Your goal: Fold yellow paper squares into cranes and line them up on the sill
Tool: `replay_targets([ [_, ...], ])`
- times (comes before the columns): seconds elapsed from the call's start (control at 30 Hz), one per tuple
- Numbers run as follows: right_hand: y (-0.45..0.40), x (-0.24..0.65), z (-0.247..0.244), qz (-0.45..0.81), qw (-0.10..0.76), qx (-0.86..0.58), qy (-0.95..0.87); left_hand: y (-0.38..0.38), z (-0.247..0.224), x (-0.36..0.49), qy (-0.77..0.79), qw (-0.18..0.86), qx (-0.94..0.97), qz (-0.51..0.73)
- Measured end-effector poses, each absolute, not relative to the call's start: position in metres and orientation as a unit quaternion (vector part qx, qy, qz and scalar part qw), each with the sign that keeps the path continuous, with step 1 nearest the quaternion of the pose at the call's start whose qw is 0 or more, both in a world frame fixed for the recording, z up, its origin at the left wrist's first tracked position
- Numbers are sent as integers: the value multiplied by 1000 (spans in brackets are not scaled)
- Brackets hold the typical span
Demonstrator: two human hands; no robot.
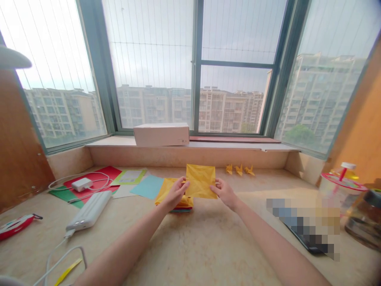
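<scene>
While I hold a yellow sheet of paper [201, 180] in front of me, my left hand [175, 195] pinches its left edge and my right hand [225, 194] pinches its right edge, lower down, near the corner. On both sides my fingers are closed on the paper, thumbs toward me. The sheet faces me nearly flat, with faint creases across it; I cannot tell whether its bottom edge touches the table [208, 250].

Partly hidden by my left hand lies a stack of paper [163, 191], yellow on top with other colours showing below. Just left of it is a light blue sheet [148, 186], and farther left a red sheet [114, 173] and a green sheet [61, 194], with a white charger [81, 184] lying over the red. A white power bank [92, 210] lies nearer me.

Beyond my right hand, three small yellow paper birds [239, 170] stand in a row, apart from the sheet. A white box [162, 136] sits on the window ledge [214, 145].
</scene>
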State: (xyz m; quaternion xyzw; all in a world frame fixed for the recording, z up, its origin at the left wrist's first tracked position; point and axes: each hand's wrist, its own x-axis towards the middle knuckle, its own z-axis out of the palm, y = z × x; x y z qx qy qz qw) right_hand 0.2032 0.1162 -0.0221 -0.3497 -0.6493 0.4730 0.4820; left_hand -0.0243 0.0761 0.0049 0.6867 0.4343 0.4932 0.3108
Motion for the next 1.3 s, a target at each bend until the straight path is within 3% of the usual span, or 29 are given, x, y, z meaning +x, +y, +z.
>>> replay_targets([
  [0.17, 103, 205, -25, 485, 472, -329, -658, 73, -10, -23, 353, 470, 633, 504],
  [0.33, 92, 213, -18, 476, 487, -340, -649, 62, -8, -23, 363, 505, 633, 462],
  [0.47, 87, 220, -12, 509, 486, -287, -650, 55, -3, -26, 396, 475, 636, 462],
  [0.6, 86, 226, -12, 445, 496, -281, -691, 54, -5, -25, 390, 514, 584, 493],
  [0.77, 82, 229, -15, 271, 464, -268, -800, 48, -11, -21, 336, 582, 528, 520],
  [0.9, 77, 230, -15, 172, 422, -264, -850, 40, -6, -20, 364, 489, 613, 502],
  [1.1, 69, 226, -8, 97, 441, -284, -846, 36, 3, -16, 456, 300, 687, 480],
  [1.3, 59, 220, 1, 135, 523, -303, -785, 36, -3, -5, 468, 329, 685, 451],
])
